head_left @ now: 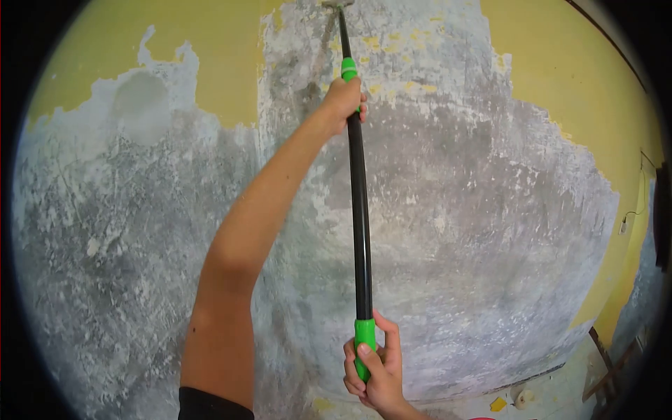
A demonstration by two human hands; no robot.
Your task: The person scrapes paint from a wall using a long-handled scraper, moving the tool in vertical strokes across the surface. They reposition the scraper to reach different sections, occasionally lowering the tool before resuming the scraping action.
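Observation:
A long black pole (360, 210) with green fittings stands almost upright in front of a scraped wall (455, 210). My left hand (344, 101) grips the pole high up, just below its upper green collar (348, 68). My right hand (374, 367) is wrapped around the green grip (364, 343) at the pole's bottom end. A scraper head (337, 4) at the pole's top touches the wall at the upper edge of the view, partly cut off. My left arm stretches up from the lower left.
Most of the wall is bare grey plaster, with yellow paint (210, 56) left at the top and right. A cable and small plug (623, 224) hang at the right. Paint flakes, a small roll (523, 399) and wooden legs (605, 364) lie near the floor at lower right.

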